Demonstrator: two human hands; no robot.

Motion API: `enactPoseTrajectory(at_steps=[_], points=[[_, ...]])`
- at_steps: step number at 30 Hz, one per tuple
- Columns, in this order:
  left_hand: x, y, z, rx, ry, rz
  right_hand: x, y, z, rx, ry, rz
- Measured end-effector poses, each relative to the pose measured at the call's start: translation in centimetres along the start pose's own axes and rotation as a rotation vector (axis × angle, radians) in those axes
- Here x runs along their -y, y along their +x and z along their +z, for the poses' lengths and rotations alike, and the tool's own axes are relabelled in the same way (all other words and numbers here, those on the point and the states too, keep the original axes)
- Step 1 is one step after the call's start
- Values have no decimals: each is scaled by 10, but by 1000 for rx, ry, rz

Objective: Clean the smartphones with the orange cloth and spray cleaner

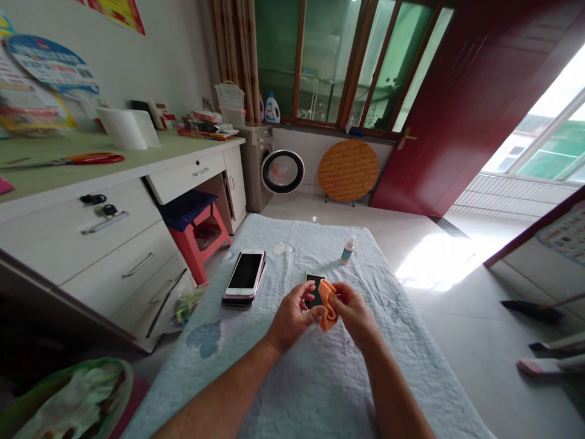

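An orange cloth [328, 305], bunched up, is gripped between the thumb and fingers of my right hand [355, 310]. Beside it on the left, my left hand [292, 312] has its fingers curled but apart from the thumb, whose tip meets or nearly meets the cloth's edge. Under my hands lies a phone [314, 278] with a dark screen, partly covered by fingers and cloth. To the left rests a stack of phones, topped by a white-framed phone [245, 271]. A small spray bottle [348, 250] with a blue label stands upright beyond my right hand.
A pale blue quilted cloth [365, 366] covers the table. At left stand a white desk [109, 244] with scissors [95, 159] and a paper roll [123, 129], a red stool [194, 244] and a bin [123, 390]. Behind are an open-doored washing machine [253, 164] and a folded round table [348, 171].
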State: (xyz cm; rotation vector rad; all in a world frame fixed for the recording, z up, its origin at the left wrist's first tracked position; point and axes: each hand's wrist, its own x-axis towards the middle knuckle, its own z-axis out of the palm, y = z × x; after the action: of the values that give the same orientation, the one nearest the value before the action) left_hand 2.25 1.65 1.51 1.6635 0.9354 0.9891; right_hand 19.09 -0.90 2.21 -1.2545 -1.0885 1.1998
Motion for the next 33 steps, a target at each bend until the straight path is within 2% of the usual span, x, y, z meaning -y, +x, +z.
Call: enactPoseTrajectory(at_steps=[4, 9, 12, 15, 22, 29, 31, 33], points=[[-2, 1, 4, 59, -275, -105, -9, -1, 18, 59, 103, 3], [-4, 6, 3, -6, -409, -225, -12, -1, 18, -20, 31, -92], [-4, 9, 0, -46, -484, -248, -7, -4, 16, -29, 45, -33], [-3, 9, -3, -62, -548, -278, -1, -8, 14, 17, 59, 46], [-3, 6, -3, -59, -767, -333, 6, -13, 10, 87, 141, 53], [-10, 7, -7, -129, -861, -377, 6, -16, 9, 261, 22, -84], [-10, 7, -8, -126, -881, -372, 6, -17, 11, 221, -85, -79], [-10, 7, -8, -122, -890, -354, 7, -17, 14, 110, -195, -107]])
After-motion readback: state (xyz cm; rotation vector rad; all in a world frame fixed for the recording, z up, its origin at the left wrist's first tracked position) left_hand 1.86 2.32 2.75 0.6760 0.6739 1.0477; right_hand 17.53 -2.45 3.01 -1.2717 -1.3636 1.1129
